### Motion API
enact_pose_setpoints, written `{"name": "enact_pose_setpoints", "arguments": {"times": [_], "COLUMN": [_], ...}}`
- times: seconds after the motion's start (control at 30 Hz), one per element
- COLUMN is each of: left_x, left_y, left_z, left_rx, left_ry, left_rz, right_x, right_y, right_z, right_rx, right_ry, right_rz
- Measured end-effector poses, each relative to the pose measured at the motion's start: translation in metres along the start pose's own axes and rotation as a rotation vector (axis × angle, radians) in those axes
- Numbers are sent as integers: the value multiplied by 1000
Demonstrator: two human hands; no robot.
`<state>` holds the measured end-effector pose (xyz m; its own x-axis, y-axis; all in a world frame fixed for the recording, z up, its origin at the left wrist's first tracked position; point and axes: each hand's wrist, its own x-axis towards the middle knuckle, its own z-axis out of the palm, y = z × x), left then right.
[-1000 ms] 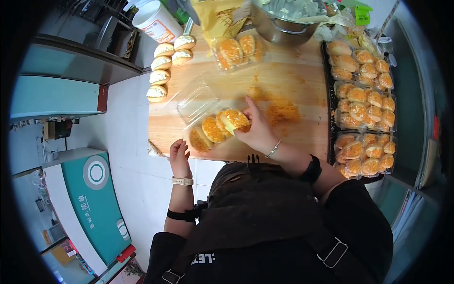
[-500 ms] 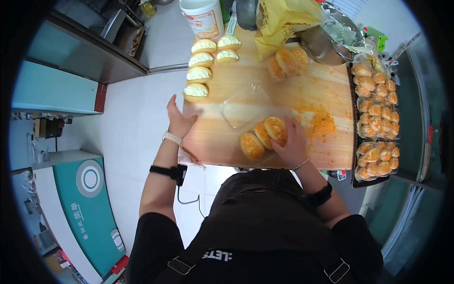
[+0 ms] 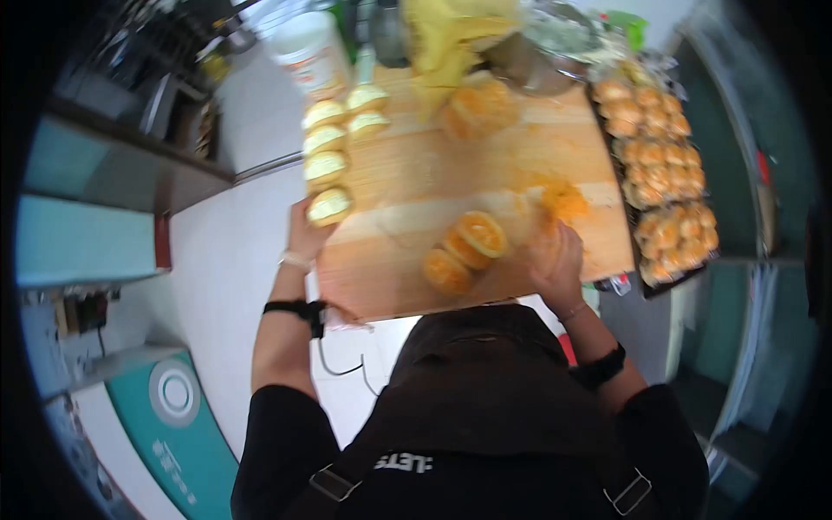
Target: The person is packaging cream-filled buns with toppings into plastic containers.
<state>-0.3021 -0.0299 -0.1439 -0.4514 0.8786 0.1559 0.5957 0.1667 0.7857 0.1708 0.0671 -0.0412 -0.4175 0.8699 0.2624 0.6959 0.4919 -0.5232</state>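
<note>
At the board's left edge my left hand [image 3: 305, 227] is closed around the nearest cream-coated bun [image 3: 329, 208], its fingers partly hidden. Several more cream-coated buns [image 3: 325, 166] stand in a row beyond it. My right hand [image 3: 559, 264] is low over the board beside a pile of orange shreds [image 3: 563, 201]; blur hides its fingers and anything in them. Left of that hand, a cluster of orange-coated buns [image 3: 477, 239] leans together near the front edge. A clear plastic tray's outline is only faintly visible mid-board.
On the wooden board [image 3: 390, 286], more orange-coated buns [image 3: 479, 110] stand at the back beside a yellow bag [image 3: 451, 39]. A white tub [image 3: 310, 54] and metal pot [image 3: 533, 69] stand behind. Packed buns [image 3: 663, 169] fill a dark tray on the right.
My left hand has closed on the nearest cream-coated bun. My right hand has left the orange-coated buns and moved right towards the shreds. The whole view has shifted and blurred.
</note>
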Motion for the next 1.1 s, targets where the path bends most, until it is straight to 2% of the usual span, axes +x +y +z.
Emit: {"name": "enact_pose_setpoints", "arguments": {"times": [0.07, 0.1, 0.13, 0.17, 0.23, 0.33, 0.37, 0.47, 0.57, 0.6, 0.67, 0.77, 0.87, 0.9, 0.93, 0.97, 1.07, 1.1], "left_x": [-13, -22, -30, -39, -58, -85, -90, -98, -90, -88, -86, -65, -54, -51, -42, -36, -17, -15], "left_y": [16, -18, 4, 7, 54, 106, 130, 188, 250, 264, 285, 318, 328, 335, 345, 343, 358, 358], "left_z": [-7, -5, -16, -22, -32, -39, -39, -23, 9, 21, 43, 98, 158, 178, 198, 220, 261, 272], "left_rx": [-58, -127, -311, -283, -421, -805, -845, -942, -988, -1000, -1166, -1572, -1611, -1678, -1731, -1689, -1759, -1684], "left_ry": [16, 70, 56, 97, 131, 172, 166, 167, 183, 192, 261, 230, 107, 56, -61, -49, -170, -179], "left_rz": [-147, -147, -232, -196, -255, -335, -309, -236, -161, -126, -158, -120, -148, -238, -235, -306, -564, -603], "right_x": [-4, -6, -7, -12, -13, 13, 26, 62, 93, 99, 103, 106, 109, 114, 121, 125, 147, 151], "right_y": [31, 52, 72, 92, 123, 126, 122, 126, 133, 146, 172, 179, 175, 179, 185, 189, 177, 170], "right_z": [-7, -13, -15, -14, -9, 5, 7, 27, 32, 40, 61, 57, 40, 41, 42, 41, -28, -46], "right_rx": [-82, -81, -66, -79, -70, -296, -220, -177, -170, -70, 126, 294, 502, 829, 1151, 1464, 2052, 2002], "right_ry": [67, 78, 89, 87, 67, -183, -211, -139, -173, -190, -218, -121, -133, -117, -103, -89, -316, -328], "right_rz": [-16, 31, 70, 158, 306, 414, 451, 263, 29, -72, -275, -362, 44, 261, 488, 723, 1019, 914]}}
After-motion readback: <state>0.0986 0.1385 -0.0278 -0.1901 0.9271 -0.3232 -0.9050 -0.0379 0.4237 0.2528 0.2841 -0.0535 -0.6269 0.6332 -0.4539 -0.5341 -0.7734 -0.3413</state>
